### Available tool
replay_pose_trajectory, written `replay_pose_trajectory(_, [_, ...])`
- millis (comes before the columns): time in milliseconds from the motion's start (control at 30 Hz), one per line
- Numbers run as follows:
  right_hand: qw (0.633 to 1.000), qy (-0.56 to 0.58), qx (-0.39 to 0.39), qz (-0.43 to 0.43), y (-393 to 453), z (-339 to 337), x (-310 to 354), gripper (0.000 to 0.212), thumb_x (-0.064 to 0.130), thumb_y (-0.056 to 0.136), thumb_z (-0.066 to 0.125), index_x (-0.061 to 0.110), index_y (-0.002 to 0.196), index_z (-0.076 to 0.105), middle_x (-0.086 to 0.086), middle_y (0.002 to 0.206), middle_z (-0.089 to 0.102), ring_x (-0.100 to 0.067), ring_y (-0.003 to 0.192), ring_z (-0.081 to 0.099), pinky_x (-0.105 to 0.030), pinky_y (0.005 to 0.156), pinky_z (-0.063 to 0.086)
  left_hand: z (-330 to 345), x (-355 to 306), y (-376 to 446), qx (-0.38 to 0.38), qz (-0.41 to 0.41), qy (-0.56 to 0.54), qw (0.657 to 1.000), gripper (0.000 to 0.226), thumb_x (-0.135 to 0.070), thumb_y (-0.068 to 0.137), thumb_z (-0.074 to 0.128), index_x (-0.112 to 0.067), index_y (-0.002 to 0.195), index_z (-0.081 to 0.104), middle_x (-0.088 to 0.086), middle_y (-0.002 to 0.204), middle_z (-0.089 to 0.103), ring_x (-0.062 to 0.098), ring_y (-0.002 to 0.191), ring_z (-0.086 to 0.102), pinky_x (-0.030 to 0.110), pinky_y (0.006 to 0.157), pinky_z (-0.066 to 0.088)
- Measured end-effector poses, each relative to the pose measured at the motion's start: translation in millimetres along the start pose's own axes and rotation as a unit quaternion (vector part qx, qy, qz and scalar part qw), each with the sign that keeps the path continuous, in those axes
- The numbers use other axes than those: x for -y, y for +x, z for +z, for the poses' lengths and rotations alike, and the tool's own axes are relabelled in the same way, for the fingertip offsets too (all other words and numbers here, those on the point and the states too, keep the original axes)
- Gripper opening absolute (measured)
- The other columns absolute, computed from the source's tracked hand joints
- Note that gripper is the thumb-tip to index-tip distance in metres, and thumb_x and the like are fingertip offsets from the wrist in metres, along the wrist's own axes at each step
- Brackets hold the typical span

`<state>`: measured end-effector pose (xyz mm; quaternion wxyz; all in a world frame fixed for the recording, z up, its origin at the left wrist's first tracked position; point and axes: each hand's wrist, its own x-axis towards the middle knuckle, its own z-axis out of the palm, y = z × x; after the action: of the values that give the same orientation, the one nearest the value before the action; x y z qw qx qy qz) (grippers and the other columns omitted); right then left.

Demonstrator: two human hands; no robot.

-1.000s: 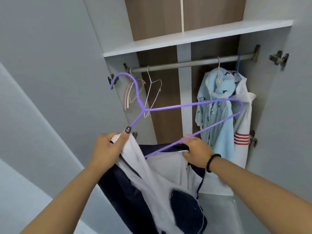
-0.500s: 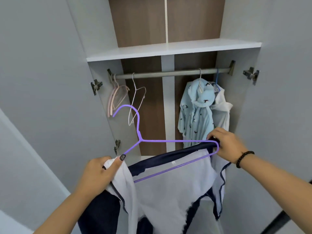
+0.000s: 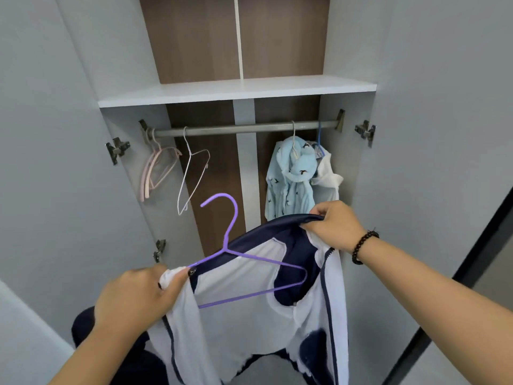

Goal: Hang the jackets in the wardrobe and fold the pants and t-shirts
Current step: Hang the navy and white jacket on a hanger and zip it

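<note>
Jacket (image 3: 249, 329) hem cut off below; white garment (image 3: 329, 176) mostly hidden

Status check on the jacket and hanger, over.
Left hand pinching jacket and purple hanger. Right hand gripping navy collar. Hanger inside jacket, not on rail. Rail's middle free.

No readable text, label or number on anything in view.
</note>
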<state>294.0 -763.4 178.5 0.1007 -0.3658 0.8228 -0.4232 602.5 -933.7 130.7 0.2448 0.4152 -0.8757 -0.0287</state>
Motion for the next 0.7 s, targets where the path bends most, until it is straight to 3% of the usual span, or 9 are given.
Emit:
replay_pose_trajectory(67, [0.994, 0.086, 0.044, 0.041, -12.6, -2.2, 12.0, 0.019, 0.014, 0.083, 0.069, -0.004, 0.079, 0.065, -0.009, 0.067, 0.056, -0.012, 0.056, 0.048, -0.015, 0.051, 0.039, 3.9, -20.6, -3.0, 0.004, -0.015, 0.005, 1.0, 0.051, -0.066, 0.081, 0.047, -0.023, 0.054, 0.046, -0.004, 0.048, 0.051, 0.027, 0.053, 0.054, 0.028, 0.049, 0.042])
replay_pose_trajectory(133, [0.96, 0.229, 0.13, 0.095, -27.7, -3.5, 23.3, 0.008, 0.007, 0.086, 0.064, 0.0, 0.087, 0.067, -0.014, 0.077, 0.062, -0.019, 0.067, 0.057, -0.026, 0.065, 0.049, 9.1, -39.4, -3.7, 0.007, -0.045, -0.041, 0.998, 0.051, -0.064, 0.083, 0.052, -0.021, 0.055, 0.046, -0.003, 0.05, 0.052, 0.025, 0.056, 0.054, 0.028, 0.051, 0.042])
replay_pose_trajectory(233, [0.916, 0.334, 0.184, 0.122, -38.0, -8.6, 26.0, 0.017, -0.001, 0.083, 0.062, -0.001, 0.1, 0.067, -0.02, 0.092, 0.069, -0.029, 0.084, 0.066, -0.044, 0.085, 0.052, 17.4, -60.4, -5.3, 0.009, -0.093, -0.172, 0.981, 0.058, -0.06, 0.08, 0.062, -0.017, 0.049, 0.039, -0.005, 0.043, 0.045, 0.019, 0.048, 0.048, 0.028, 0.049, 0.038])
replay_pose_trajectory(367, [0.938, 0.302, 0.102, 0.137, -31.9, -21.8, 7.2, 0.019, 0.005, 0.079, 0.07, 0.012, 0.095, 0.063, -0.009, 0.091, 0.07, -0.023, 0.079, 0.067, -0.034, 0.07, 0.053, 18.5, -77.5, -7.2, -0.022, -0.125, -0.261, 0.957, 0.064, -0.055, 0.078, 0.07, -0.017, 0.051, 0.027, -0.007, 0.04, 0.028, 0.019, 0.046, 0.03, 0.028, 0.05, 0.028])
replay_pose_trajectory(433, [0.948, 0.279, 0.055, 0.141, -29.3, -26.9, -8.8, 0.022, 0.011, 0.078, 0.073, 0.016, 0.096, 0.061, -0.007, 0.095, 0.068, -0.021, 0.083, 0.066, -0.034, 0.074, 0.053, 17.7, -86.2, -8.5, -0.03, -0.127, -0.269, 0.954, 0.062, -0.049, 0.079, 0.071, -0.017, 0.05, 0.028, -0.008, 0.041, 0.027, 0.019, 0.047, 0.029, 0.028, 0.051, 0.027])
replay_pose_trajectory(600, [0.957, 0.268, -0.025, 0.112, -29.3, -38.7, -38.1, 0.046, 0.024, 0.074, 0.08, 0.024, 0.108, 0.049, -0.001, 0.107, 0.062, -0.018, 0.095, 0.064, -0.038, 0.085, 0.053, 10.1, -115.7, -10.0, -0.041, -0.114, -0.256, 0.959, 0.053, -0.06, 0.076, 0.069, -0.026, 0.047, 0.04, -0.007, 0.04, 0.031, 0.018, 0.046, 0.03, 0.027, 0.049, 0.027])
replay_pose_trajectory(700, [0.96, 0.263, -0.036, 0.09, -28.1, -48.3, -44.4, 0.035, 0.02, 0.079, 0.075, 0.021, 0.105, 0.052, -0.001, 0.104, 0.062, -0.015, 0.091, 0.062, -0.032, 0.078, 0.052, 8.0, -134.7, -9.7, -0.059, -0.096, -0.239, 0.964, 0.056, -0.072, 0.068, 0.06, -0.023, 0.051, 0.039, -0.006, 0.04, 0.03, 0.017, 0.045, 0.031, 0.026, 0.047, 0.027])
